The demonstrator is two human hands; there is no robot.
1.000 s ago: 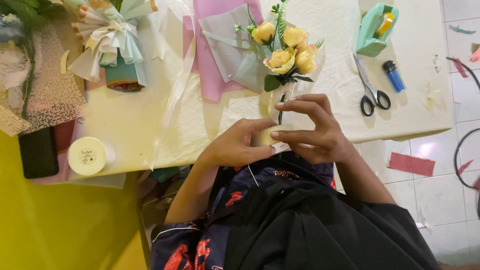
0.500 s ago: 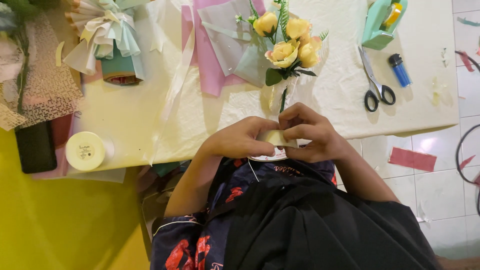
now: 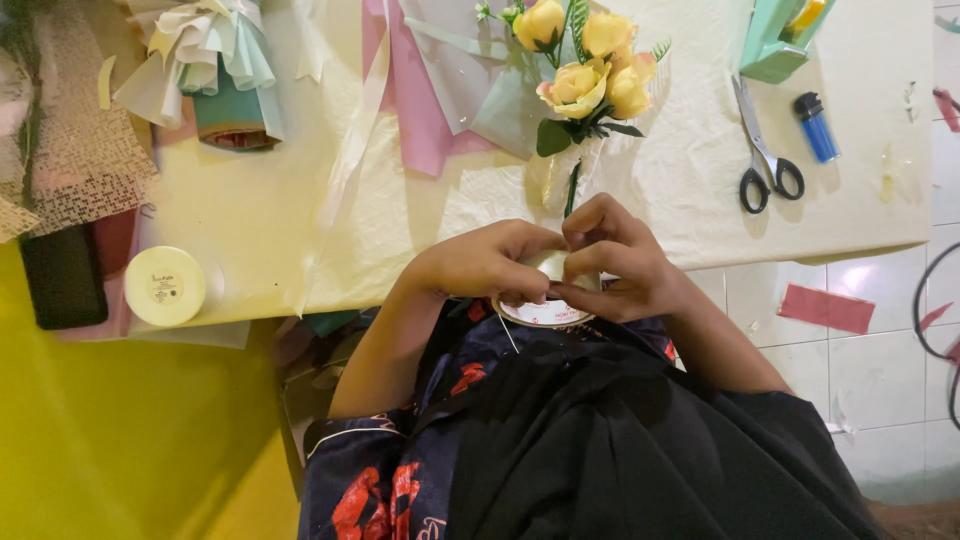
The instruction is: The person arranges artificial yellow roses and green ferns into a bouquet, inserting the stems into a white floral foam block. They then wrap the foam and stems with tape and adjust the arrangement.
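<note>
Both hands, left hand point(image 3: 480, 265) and right hand point(image 3: 615, 262), pinch a ribbon spool point(image 3: 545, 308) between them (flower stem point(image 3: 571, 188) lies just beyond, pointing away)

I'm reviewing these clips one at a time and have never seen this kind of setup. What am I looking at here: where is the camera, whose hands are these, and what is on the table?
There is no machine: a person works with two bare hands, and the single camera sits on their head, looking down. The left hand and right hand meet at the table's near edge around a pale spool of ribbon, fingers pinched together over it; exactly what they pinch is hidden. Just beyond them lies a bunch of yellow roses on a stem. On the cream table also lie scissors, a blue lighter, pink and grey wrapping sheets, a second ribbon spool at left, and a wrapped bouquet.
</note>
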